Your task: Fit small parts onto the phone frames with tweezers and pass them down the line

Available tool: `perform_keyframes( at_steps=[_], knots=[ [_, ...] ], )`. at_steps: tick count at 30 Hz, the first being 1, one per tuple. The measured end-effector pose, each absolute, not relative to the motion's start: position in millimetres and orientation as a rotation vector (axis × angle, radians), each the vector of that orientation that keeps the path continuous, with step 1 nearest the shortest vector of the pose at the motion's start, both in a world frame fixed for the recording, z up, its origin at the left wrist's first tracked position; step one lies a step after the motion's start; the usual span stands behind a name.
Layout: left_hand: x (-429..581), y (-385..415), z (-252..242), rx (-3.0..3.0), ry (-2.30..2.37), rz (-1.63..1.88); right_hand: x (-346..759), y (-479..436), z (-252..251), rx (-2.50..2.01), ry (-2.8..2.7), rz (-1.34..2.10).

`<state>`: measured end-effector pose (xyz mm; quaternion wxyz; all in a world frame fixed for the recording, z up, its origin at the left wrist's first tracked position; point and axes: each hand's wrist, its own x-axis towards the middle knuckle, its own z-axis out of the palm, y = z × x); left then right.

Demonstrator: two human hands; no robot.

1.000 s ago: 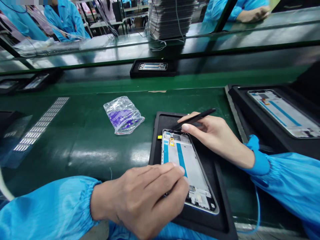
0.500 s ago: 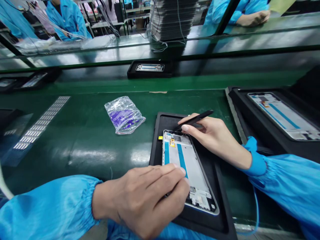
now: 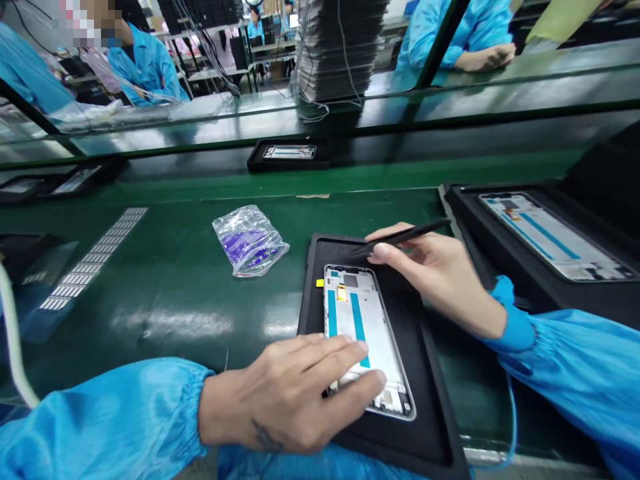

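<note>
A phone mid-frame, silver with blue strips and a small yellow tab at its upper left, lies in a black tray. Over its lower part is my left hand, fingers stretched and slightly apart; the fingertips are over the frame's surface and the thumb is hidden. My right hand pinches black tweezers between thumb and fingers. Their tip points left, just above the frame's top edge and apart from it.
A clear bag with small purple parts and a strip of white labels lie to the left. Another tray with a phone frame is at the right. A smaller tray stands at the back. Co-workers in blue sleeves sit beyond.
My right hand has drawn the tweezers back a little, off the frame's top edge. The fingers of my left hand have loosened and spread. The view has tilted slightly upward.
</note>
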<state>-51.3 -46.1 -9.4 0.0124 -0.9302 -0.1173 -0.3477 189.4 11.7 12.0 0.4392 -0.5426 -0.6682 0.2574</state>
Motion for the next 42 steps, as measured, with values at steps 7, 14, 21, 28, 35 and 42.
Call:
perform_keyframes(
  at_steps=[7, 14, 21, 28, 35, 42],
  knots=[
    [-50.7, -46.0, -18.9, -3.07, -0.543, -0.683, 204.4, -11.7, 30.6, -1.316, -1.405, 0.645],
    [-58.4, -48.6, -9.6, -3.298, -0.637, -0.338, 218.0, -30.7, 33.4, -1.32, -1.33, 0.582],
    [-66.4, -49.3, -2.8, -3.256, -0.314, -0.444, 234.9, -41.4, 30.9, -1.38, -1.306, 0.501],
    [-56.8, -36.0, -11.3, -2.991, -0.124, -0.344, 248.2, -50.3, 31.7, -1.343, -1.148, 0.412],
    [13.9, 83.5, 8.3, -2.855, -0.562, 0.17, 256.4, -52.5, 31.8, -1.319, -1.192, 0.424],
    [98.1, 211.6, 29.0, -2.735, -0.738, 0.146, 259.2, -58.1, 34.4, -1.252, -1.243, 0.38]
  ],
)
